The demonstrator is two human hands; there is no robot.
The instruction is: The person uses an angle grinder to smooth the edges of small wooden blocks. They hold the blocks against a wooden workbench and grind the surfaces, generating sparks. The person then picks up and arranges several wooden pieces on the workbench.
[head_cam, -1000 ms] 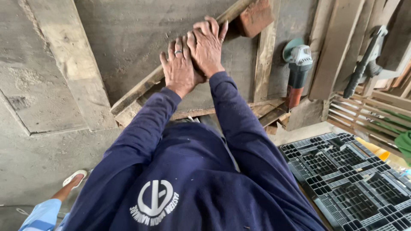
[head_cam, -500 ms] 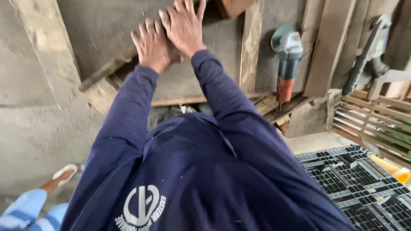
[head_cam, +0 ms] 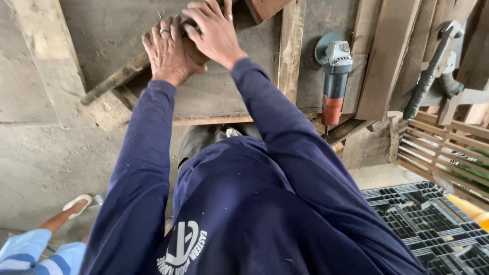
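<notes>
My left hand [head_cam: 167, 51], with a ring on one finger, and my right hand [head_cam: 214, 31] press together on a small brown block [head_cam: 192, 50] near the top of the view. Both hands have curled fingers around it, and most of the block is hidden. The block rests on a long weathered wooden slat [head_cam: 114, 81] that runs diagonally across a grey board [head_cam: 224, 91]. My navy sleeves reach up to it from below.
An angle grinder [head_cam: 333, 76] lies right of an upright plank [head_cam: 290, 51]. A black-handled tool [head_cam: 430, 71] rests among wood planks far right. A black plastic pallet [head_cam: 423, 219] sits at lower right. Another person's sandalled foot [head_cam: 76, 205] shows at lower left.
Both hands have gone from lying flat and stacked on the slat to curling around the block. They now sit further left and higher in view.
</notes>
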